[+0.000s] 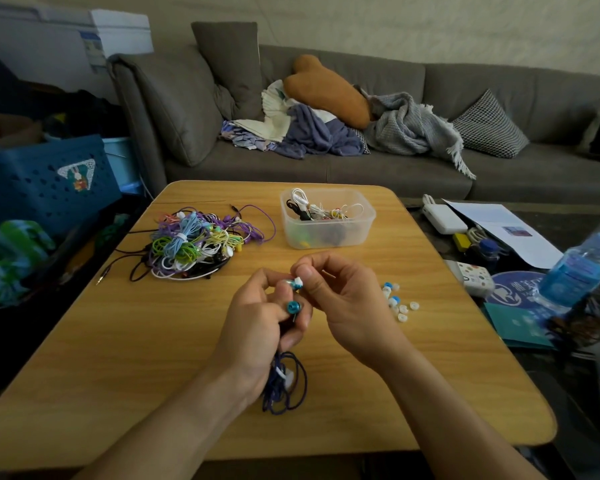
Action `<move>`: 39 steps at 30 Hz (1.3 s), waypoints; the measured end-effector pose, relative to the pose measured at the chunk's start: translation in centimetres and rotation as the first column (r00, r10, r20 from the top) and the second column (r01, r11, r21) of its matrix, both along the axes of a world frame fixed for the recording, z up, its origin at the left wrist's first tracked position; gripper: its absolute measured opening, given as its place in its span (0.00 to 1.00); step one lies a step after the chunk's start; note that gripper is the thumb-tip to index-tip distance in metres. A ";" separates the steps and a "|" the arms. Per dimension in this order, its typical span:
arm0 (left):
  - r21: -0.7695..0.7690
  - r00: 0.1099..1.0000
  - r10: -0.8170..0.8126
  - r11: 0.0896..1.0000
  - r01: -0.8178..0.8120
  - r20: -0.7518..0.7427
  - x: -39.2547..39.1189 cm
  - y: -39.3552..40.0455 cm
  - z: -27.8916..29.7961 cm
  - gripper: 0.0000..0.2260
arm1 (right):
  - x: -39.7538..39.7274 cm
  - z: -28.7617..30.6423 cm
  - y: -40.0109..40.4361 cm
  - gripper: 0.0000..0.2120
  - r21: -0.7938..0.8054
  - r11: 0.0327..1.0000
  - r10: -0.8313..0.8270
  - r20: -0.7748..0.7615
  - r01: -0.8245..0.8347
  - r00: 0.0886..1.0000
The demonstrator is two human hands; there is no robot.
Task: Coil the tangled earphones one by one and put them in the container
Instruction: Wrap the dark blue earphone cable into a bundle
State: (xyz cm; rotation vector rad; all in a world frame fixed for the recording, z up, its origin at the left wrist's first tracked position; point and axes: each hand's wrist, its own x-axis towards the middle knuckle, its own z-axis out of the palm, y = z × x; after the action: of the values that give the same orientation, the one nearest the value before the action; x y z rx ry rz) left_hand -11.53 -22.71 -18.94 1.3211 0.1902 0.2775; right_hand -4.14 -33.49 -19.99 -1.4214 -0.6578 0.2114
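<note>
Several coiled sets fill the container [327, 216] near the tabletop [153, 341] far edge; a tangled pile [194, 242] remains far-left; left hand [260, 327] grips a dark-blue earphone [284, 382], right hand [340, 299] pinches its eartip [298, 282]

Grey sofa [361, 161] across frame top (orange cushion [329, 90], blankets); blue crate [39, 181] left; water bottle [575, 268] right edge.
</note>
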 end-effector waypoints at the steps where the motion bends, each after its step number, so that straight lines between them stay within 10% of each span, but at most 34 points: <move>1: -0.025 1.000 0.000 1.000 -0.001 -0.013 -0.1 0.0 0.1 0.08 | 0.0 0.1 0.0 0.07 0.001 1.000 0.007 0.006 -0.007 1.000; 7: -0.173 0.998 0.020 0.984 -0.029 -0.052 0.1 0.5 0.6 0.14 | 0.3 0.1 -0.2 0.06 0.038 0.999 0.020 0.054 -0.022 0.998; 18: 0.113 1.000 -0.017 0.993 0.015 0.018 0.4 1.6 -0.1 0.06 | 0.6 0.3 -1.1 0.08 -0.042 0.999 0.015 0.042 -0.013 0.999; 39: 0.049 0.995 -0.100 0.994 0.098 0.027 0.4 1.6 -0.5 0.07 | 0.5 0.9 -1.7 0.06 -0.029 0.999 0.032 0.078 -0.029 0.996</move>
State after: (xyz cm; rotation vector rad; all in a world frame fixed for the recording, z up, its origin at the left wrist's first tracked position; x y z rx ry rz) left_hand -11.14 -21.10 -19.43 1.3686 0.0933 0.2185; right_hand -3.69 -35.20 -19.06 -1.4525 -0.7443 0.1896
